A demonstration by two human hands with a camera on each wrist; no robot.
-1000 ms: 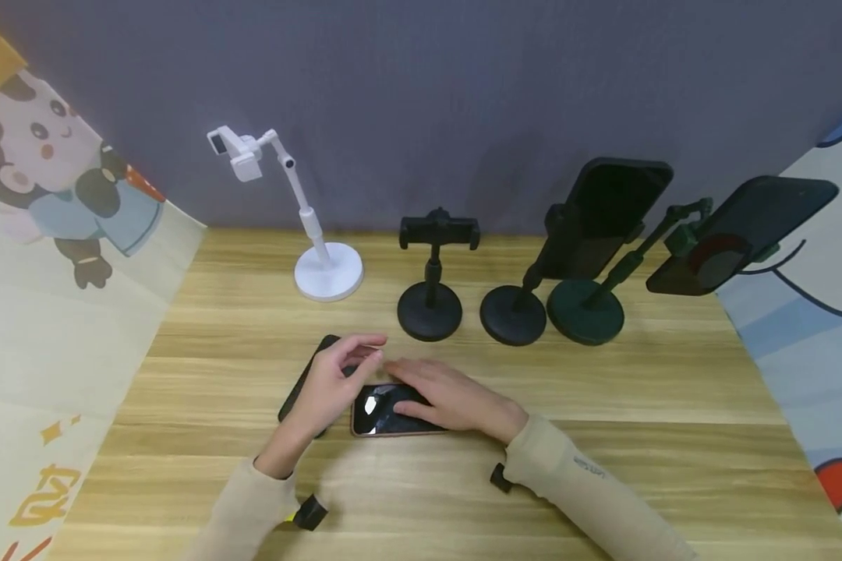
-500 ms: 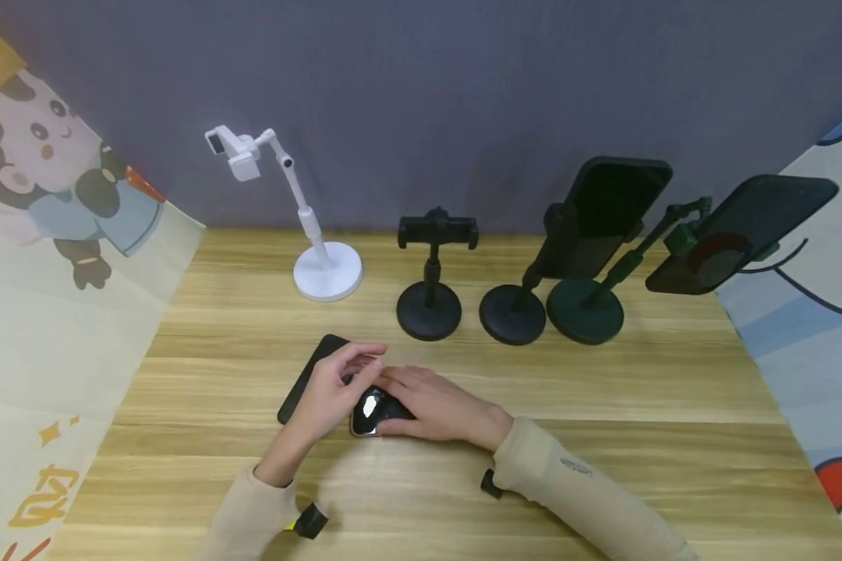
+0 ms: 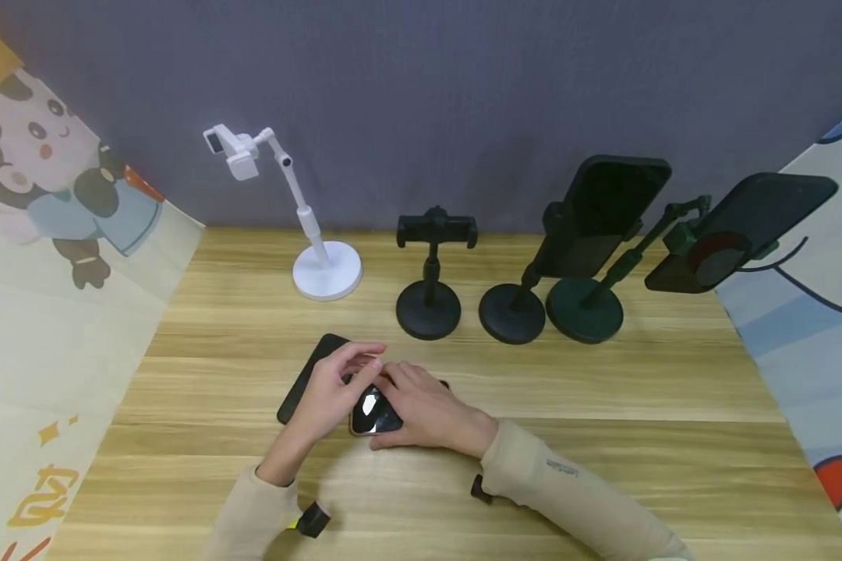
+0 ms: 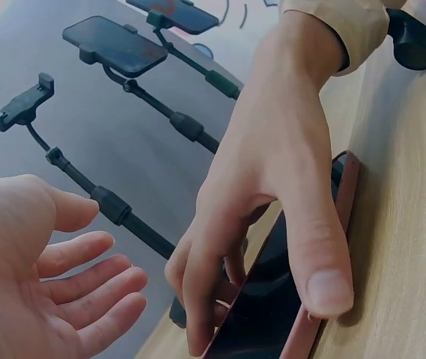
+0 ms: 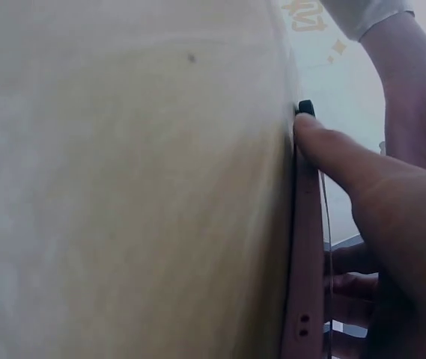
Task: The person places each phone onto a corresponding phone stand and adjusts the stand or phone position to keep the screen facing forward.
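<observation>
Right hand [image 3: 428, 409] first: it straddles a pink-edged phone [image 3: 375, 413] and pinches it across the width, the thumb [image 4: 321, 262] on the near side and the fingers [image 4: 205, 292] over the far one. That phone is screen up, a bright reflection on its glass, down at the wooden table [image 3: 182, 374]; whether its underside touches the wood I can't tell. Just to its left, the left hand [image 3: 333, 389] hangs with fingers loosely bent and thumb apart from them, covering part of a black phone [image 3: 309, 382] that lies slantwise. Beyond the hands a row of phone stands runs along the grey wall [image 3: 393, 101]: a white stand [image 3: 327, 271], a black stand [image 3: 428, 310], a second black stand [image 3: 512, 313] bearing a dark phone [image 3: 606, 206], and a green stand [image 3: 585, 312] with another phone [image 3: 765, 218] clamped at a tilt.
</observation>
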